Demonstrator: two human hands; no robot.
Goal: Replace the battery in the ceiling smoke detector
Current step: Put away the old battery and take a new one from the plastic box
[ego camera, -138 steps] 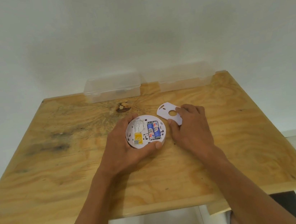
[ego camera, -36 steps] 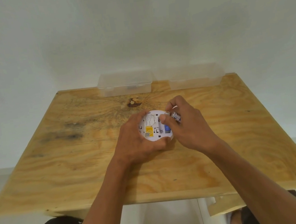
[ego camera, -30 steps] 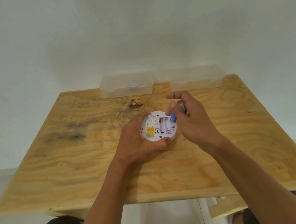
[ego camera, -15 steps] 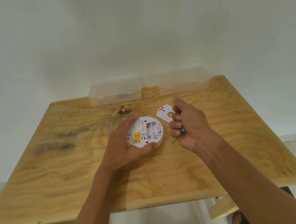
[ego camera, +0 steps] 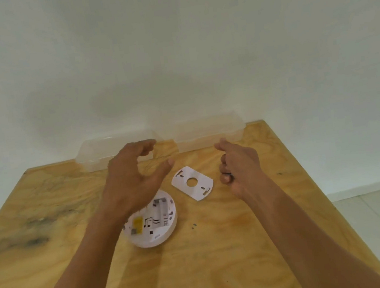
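The left hand (ego camera: 126, 183) is no longer cupping the smoke detector (ego camera: 151, 219); it is now hovering above it with fingers spread wide and relaxed, reaching toward the left clear plastic box (ego camera: 96, 153) at the table's far edge. The right hand (ego camera: 240, 166), half a second ago beside the detector, is now reaching toward the right clear plastic box (ego camera: 209, 134), fingers curled into a fist; the batteries seen in it earlier are hidden, so what it is holding cannot be told. The detector is lying back-up on the wooden table (ego camera: 222, 248), its battery bay showing white and without batteries. The white mounting plate (ego camera: 193, 183) is lying flat just beyond the detector, apart from it, between the two hands
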